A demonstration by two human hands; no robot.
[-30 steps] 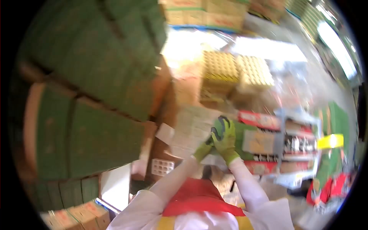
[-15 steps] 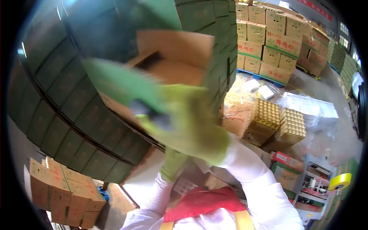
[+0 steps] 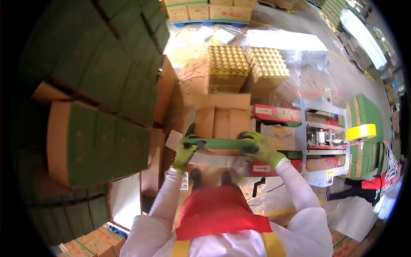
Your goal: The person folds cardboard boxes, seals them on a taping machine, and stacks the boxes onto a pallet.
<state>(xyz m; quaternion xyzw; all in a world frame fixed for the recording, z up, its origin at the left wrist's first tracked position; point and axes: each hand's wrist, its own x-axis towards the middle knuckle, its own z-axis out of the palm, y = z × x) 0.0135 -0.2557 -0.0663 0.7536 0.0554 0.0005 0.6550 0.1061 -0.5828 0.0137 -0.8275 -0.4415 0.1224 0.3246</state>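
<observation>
An open cardboard box (image 3: 221,122) is in front of my body, with its brown inside facing up and a green flap (image 3: 224,144) on the side nearest me. My left hand (image 3: 184,155), in a yellow-green glove with dark fingertips, grips the left end of that side. On the right end, my gloved right hand (image 3: 263,149) holds the same edge, its fingers curled over the flap. No contents show inside the box. To its right, close to my right hand, stands a carton taping machine (image 3: 304,141) with red side rails.
A roll of yellow tape (image 3: 361,132) is mounted on the machine. Two stacks of egg trays (image 3: 229,64) stand beyond the box. Green cartons (image 3: 102,145) are piled high on my left. At the far right, a person in red (image 3: 372,184) is partly visible.
My view has swung right, from the green carton stack towards the taping machine. The box has come down and in front of me, and both hands now hold its near side.
</observation>
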